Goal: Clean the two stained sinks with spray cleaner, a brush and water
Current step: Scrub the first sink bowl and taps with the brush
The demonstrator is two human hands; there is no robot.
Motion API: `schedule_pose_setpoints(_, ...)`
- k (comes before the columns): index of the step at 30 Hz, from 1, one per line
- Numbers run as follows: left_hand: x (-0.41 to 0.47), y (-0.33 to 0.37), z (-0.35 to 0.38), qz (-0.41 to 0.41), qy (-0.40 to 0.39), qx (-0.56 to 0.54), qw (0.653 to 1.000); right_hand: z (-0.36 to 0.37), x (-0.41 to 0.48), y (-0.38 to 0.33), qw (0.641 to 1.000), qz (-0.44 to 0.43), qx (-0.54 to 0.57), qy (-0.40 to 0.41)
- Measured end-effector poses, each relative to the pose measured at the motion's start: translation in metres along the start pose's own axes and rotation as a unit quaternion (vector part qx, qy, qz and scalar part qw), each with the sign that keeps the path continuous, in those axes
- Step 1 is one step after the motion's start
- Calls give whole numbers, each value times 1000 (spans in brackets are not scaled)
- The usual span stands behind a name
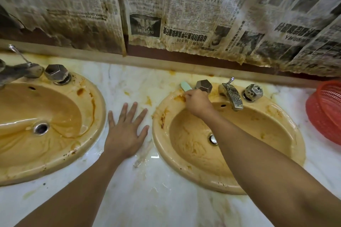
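While the right hand (197,102) curls round a mint-green brush (185,86) on the right sink's (160,134) back rim, at 11 o'clock from its drain (213,139), the handle juts from the fist toward 10 o'clock; the bristles are hidden. A hexagonal tap knob (203,85) sits just beside the knuckles at 1 o'clock and would likely crowd any stroke that way. The left hand (125,131) lies flat with fingers spread on the marble counter (129,83) between the basins, holding nothing. At 9 o'clock is the stained left sink (99,116); at 3 o'clock, a red basket (324,112).
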State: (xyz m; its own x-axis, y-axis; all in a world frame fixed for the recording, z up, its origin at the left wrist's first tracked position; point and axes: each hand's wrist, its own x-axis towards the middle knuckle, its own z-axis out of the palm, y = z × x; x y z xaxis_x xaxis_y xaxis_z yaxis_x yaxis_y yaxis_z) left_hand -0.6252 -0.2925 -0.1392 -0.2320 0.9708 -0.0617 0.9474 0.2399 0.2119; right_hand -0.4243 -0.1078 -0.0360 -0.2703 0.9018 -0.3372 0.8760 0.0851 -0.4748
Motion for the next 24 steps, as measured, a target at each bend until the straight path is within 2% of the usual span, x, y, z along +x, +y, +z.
schedule_pose_setpoints(3, 0, -1, 1, 2, 7, -12, 1000, -6, -8, 3, 996, 20, 74, -37)
schedule_pose_setpoints(5, -1, 0, 2, 4, 13, -14, 1000, -16, -16, 16, 997, 25, 50, -58)
schedule_pose_setpoints(8, -1, 1, 2, 0, 18, -9, 1000, -28, -16, 28, 999, 28, 2, -36)
schedule_pose_setpoints(12, 0, -1, 4, 5, 24, -11, 1000, -19, 3, 5, 998, -25, -53, -22)
schedule_pose_setpoints(17, -1, -1, 4, 5, 28, -15, 999, -21, -11, 6, 993, -58, -72, -70)
schedule_pose_setpoints(20, 0, 1, 4, 3, 30, -8, 1000, -30, -16, 21, 994, -45, -91, -40)
schedule_pose_setpoints(24, 0, -1, 5, 5, 30, -7, 1000, -14, 10, 4, 993, -14, -115, 28)
